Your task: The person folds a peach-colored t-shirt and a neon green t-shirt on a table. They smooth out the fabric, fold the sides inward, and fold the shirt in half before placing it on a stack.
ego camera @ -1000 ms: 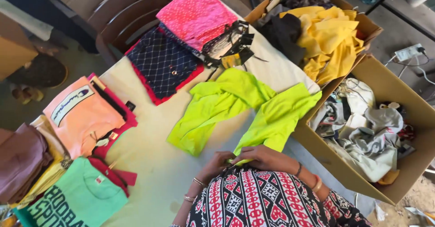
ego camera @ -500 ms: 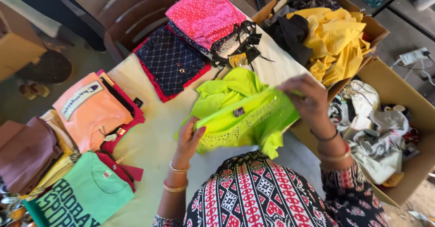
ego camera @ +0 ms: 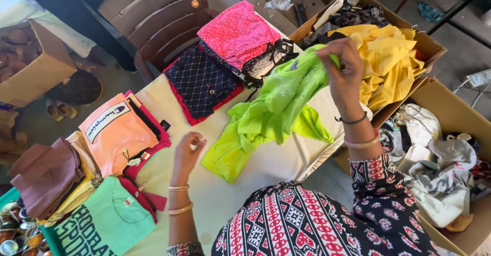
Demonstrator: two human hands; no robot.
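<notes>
1. Because it droops in loose folds from a single pinch, the green top [ego camera: 271, 113] looks light, soft and limp; it should not slip, but it will not keep any shape unsupported.
2. Its upper end hangs in the air over the far middle of the table [ego camera: 225, 205], while the lower end trails on the cloth nearer the person.
3. Judging by the sag, a second hold at the opposite shoulder or hem would spread it; an edge or seam gives the surest grip, since the fabric bunches in the middle.
4. Closed on the top's upper edge, the right hand [ego camera: 343, 77] is raised, fingers pinched tight.
5. Loosely curled and holding nothing, the left hand [ego camera: 188, 151] hovers over the table, just left of the trailing end.
6. Folded stacks lie beyond: navy [ego camera: 204, 82] and pink [ego camera: 238, 31] far, peach [ego camera: 115, 133] and teal [ego camera: 102, 225] left.
7. Boxes [ego camera: 429, 46] of loose clothes stand right, with yellow cloth [ego camera: 388, 61] just behind the raised hand.
</notes>
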